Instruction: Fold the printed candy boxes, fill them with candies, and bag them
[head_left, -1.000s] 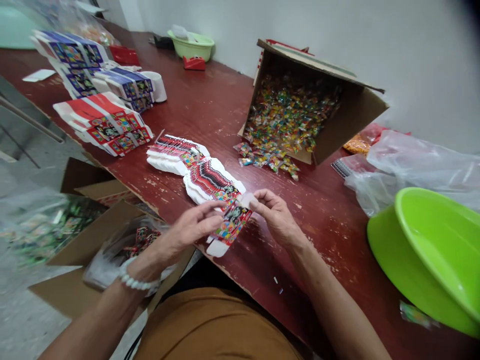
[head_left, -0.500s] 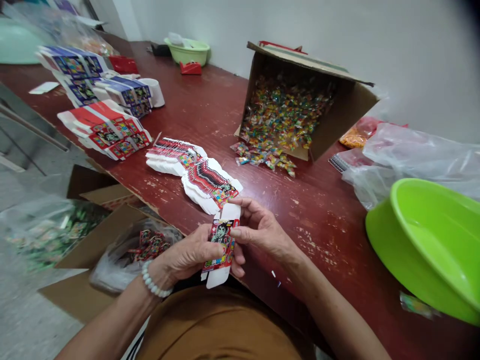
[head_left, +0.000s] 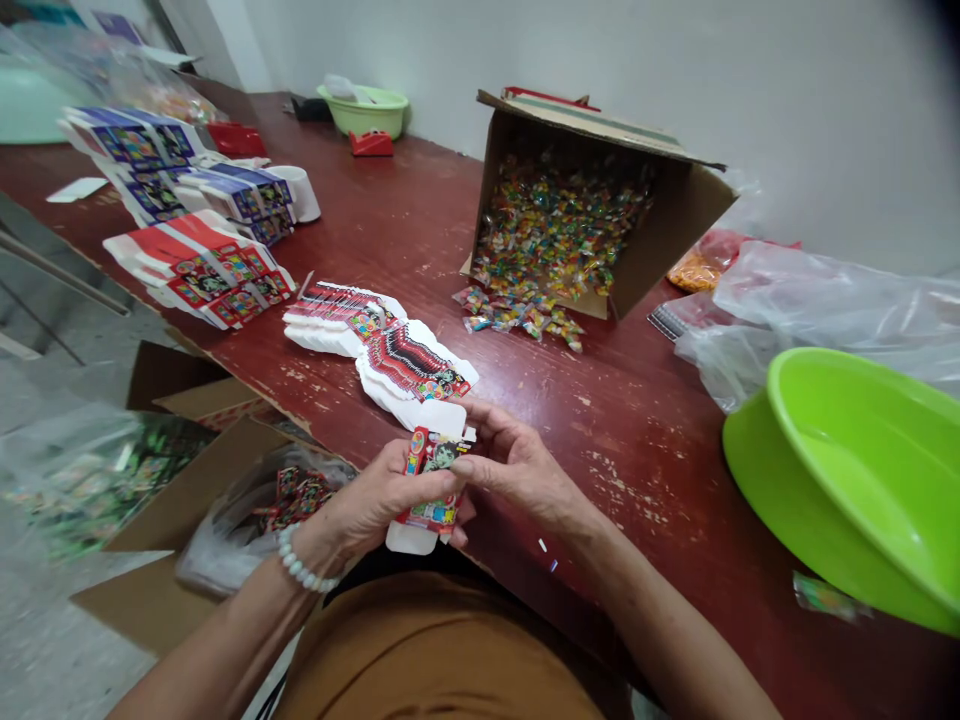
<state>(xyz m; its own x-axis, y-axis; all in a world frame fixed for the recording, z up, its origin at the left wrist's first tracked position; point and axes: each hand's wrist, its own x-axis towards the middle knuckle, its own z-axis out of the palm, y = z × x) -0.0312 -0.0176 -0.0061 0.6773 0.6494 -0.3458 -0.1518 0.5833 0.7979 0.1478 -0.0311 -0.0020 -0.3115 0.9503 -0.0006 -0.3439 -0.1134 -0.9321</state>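
Observation:
Between both hands, close to my body at the table's front edge, is a small printed candy box [head_left: 433, 512] in red, green and white, its white end flaps sticking out at top and bottom. My left hand [head_left: 375, 500] grips its left side, thumb across the printed front. The thumb of my right hand [head_left: 514, 462] presses on the box's upper right, with fingers behind it, partly hidden. Just beyond lie fanned rows of flat red box blanks [head_left: 409, 365]. Farther off, wrapped candies [head_left: 521, 318] spill from a cardboard carton [head_left: 675, 235] lying on its side.
Strapped bundles of flat boxes [head_left: 210, 265] stand at the left. A green basin [head_left: 757, 450] and plastic sheeting [head_left: 810, 300] are at the right. Below the table's left edge, an open carton [head_left: 142, 600] holds a bag of small red packets [head_left: 296, 495]. A red tape dispenser [head_left: 371, 145] sits farther back.
The box has turned in my hands, so its red side panel now shows at the left and its top flap tips outward. Both hands stay on it. The view has shifted slightly.

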